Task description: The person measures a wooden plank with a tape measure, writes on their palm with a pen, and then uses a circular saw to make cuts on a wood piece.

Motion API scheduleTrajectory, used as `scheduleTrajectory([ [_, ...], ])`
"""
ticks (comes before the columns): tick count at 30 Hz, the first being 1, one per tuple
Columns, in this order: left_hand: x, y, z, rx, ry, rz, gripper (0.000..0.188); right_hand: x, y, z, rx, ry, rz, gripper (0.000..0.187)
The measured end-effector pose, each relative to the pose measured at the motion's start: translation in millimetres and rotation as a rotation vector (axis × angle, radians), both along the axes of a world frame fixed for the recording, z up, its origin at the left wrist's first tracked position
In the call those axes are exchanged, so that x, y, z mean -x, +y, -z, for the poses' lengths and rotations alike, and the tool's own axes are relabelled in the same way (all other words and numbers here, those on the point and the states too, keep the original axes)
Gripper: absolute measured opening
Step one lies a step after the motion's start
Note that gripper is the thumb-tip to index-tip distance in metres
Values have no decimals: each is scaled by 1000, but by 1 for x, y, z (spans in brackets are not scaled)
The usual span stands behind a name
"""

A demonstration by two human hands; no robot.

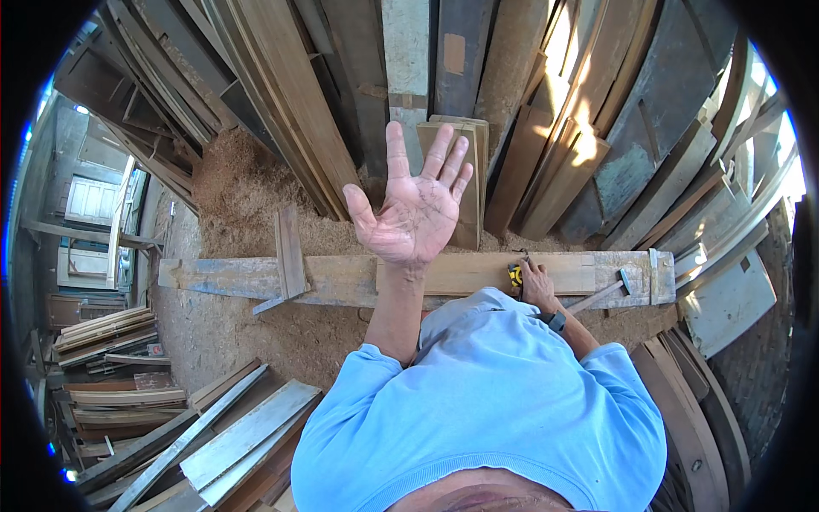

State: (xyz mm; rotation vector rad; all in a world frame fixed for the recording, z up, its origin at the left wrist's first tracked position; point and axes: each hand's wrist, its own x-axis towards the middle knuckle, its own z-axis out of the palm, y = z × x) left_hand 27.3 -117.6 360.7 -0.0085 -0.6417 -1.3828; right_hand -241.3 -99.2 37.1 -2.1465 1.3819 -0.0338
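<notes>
My left hand (418, 209) is raised above the bench, palm up toward my head, with its fingers spread and nothing in it. Lower down, my right hand (537, 286) rests at a planed board, its fingers curled against a yellow and black tape measure (515, 275). That brown board (461, 271) lies flat along a long, worn plank bench (341, 286). Right of my right hand, a hammer (625, 282) lies on the bench, its wooden handle slanting toward my forearm. A dark watch (556, 322) is on my right wrist.
A short board (290, 254) lies across the bench at left. Many long boards (286, 94) lean beyond the bench, next to a sawdust heap (239, 188). Stacked planks (247, 435) lie at lower left, more boards (682, 410) at lower right. A pale panel (729, 303) stands past the bench's right end.
</notes>
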Motion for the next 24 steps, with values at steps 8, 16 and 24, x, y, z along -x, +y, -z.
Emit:
scheduleTrajectory([
  [8,-1,-7,50,-264,-59,-32,84,-2,-4,2,82,22,-28,65],
  [16,-2,92,265,-1006,-1052,68,51,-5,-18,33,-577,-519,105,54],
  [24,64,125,263,-1343,-544,171,35,-36,12,-29,-959,-711,-45,44],
])
